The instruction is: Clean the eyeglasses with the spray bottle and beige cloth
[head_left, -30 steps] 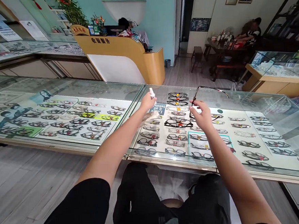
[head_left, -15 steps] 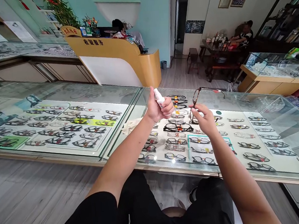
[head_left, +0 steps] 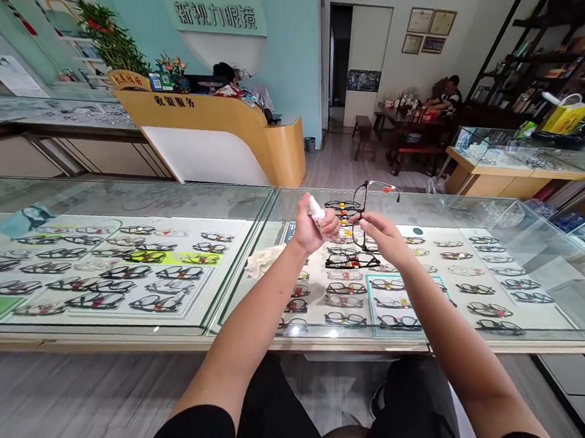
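My left hand (head_left: 314,229) is wrapped round a small white spray bottle (head_left: 316,209), its nozzle end pointing up, tilted slightly. In my right hand (head_left: 382,234) a pair of dark-framed eyeglasses (head_left: 361,194) is pinched near the bridge, turned on end with a temple arm stretching to the right. Bottle and eyeglasses are apart, a short way from each other above the glass counter. Under my left forearm a crumpled cream cloth (head_left: 264,261) lies on the counter. Another dark pair of glasses (head_left: 351,260) sits just below my hands.
Rows of eyeglass frames (head_left: 347,318) fill the glass display case (head_left: 272,214) before me, with more in the left section. Beyond stand a yellow-and-white cashier desk (head_left: 207,145) with a person behind it, a dark table with a seated person, and another display case (head_left: 509,164).
The view has turned slightly to the right and up. The bottle in my left hand and the eyeglasses in my right are a little closer together, both still held.
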Available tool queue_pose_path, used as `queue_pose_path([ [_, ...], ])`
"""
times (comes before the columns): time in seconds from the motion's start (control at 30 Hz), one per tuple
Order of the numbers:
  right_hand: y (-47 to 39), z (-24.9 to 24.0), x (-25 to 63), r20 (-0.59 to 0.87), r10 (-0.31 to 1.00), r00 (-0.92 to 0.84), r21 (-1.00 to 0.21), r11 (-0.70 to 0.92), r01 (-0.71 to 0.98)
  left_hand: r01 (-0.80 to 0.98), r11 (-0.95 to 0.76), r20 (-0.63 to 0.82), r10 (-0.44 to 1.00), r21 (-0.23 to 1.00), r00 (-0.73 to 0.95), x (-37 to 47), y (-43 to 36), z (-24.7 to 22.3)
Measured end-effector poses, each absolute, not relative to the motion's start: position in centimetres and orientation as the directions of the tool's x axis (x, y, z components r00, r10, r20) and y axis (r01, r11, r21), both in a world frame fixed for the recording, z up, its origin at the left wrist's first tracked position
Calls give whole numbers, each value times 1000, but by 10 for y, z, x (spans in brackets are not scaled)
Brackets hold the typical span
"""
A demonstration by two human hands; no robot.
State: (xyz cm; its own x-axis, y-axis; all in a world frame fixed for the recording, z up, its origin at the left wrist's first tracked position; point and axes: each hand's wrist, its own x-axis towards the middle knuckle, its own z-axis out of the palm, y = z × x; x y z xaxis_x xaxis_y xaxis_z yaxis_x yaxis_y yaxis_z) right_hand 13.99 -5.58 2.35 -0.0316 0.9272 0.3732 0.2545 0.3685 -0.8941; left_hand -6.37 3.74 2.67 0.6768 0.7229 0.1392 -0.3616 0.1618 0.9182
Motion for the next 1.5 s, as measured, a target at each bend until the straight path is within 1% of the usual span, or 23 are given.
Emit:
queue_pose_path([
  [0.13, -51, 15, 135, 363, 932, 7, -915, 356, 191, -399, 165, 163, 726, 902, 668, -64, 37, 28],
  [0.2, -52, 10, 136, 358, 933, 32, -918, 346, 195, -375, 179, 138, 721, 909, 679, -62, 38, 25],
  [0.27, -56, 7, 137, 346, 938, 22, -919, 334, 208, -320, 143, 115, 737, 937, 666, -59, 41, 21],
  [0.33, -60, 7, 138, 322, 946, -25, -924, 320, 208, -242, 30, 124, 793, 970, 597, -56, 43, 14],
  [0.43, -65, 10, 135, 296, 948, -113, -933, 313, 179, -87, -186, 205, 859, 979, 469, -53, 45, 4],
  [0.53, -66, 12, 133, 293, 941, -168, -937, 318, 146, 55, -340, 280, 846, 939, 453, -54, 44, 1],
  [0.6, -66, 11, 133, 291, 939, -184, -939, 317, 134, 117, -396, 304, 834, 911, 461, -55, 43, 2],
  [0.73, -64, 8, 136, 290, 937, -194, -939, 318, 129, 155, -409, 296, 831, 899, 472, -55, 41, 5],
  [0.97, -63, 6, 139, 292, 935, -203, -940, 320, 118, 100, -393, 299, 819, 914, 490, -55, 39, 8],
  [1.07, -60, 4, 142, 312, 937, -159, -940, 329, 93, 93, -390, 293, 810, 916, 508, -56, 38, 9],
  [1.17, -57, 1, 146, 328, 942, -66, -939, 333, 89, 119, -409, 291, 799, 905, 527, -56, 36, 9],
  [1.3, -54, 1, 149, 336, 941, 46, -941, 334, 52, 153, -458, 273, 731, 876, 625, -53, 33, 6],
  [1.4, -54, 2, 148, 346, 937, 50, -938, 346, 8, 170, -492, 247, 671, 854, 699, -49, 31, 1],
  [1.5, -55, 3, 147, 352, 936, 24, -936, 352, -23, 185, -491, 211, 642, 851, 737, -46, 29, -1],
])
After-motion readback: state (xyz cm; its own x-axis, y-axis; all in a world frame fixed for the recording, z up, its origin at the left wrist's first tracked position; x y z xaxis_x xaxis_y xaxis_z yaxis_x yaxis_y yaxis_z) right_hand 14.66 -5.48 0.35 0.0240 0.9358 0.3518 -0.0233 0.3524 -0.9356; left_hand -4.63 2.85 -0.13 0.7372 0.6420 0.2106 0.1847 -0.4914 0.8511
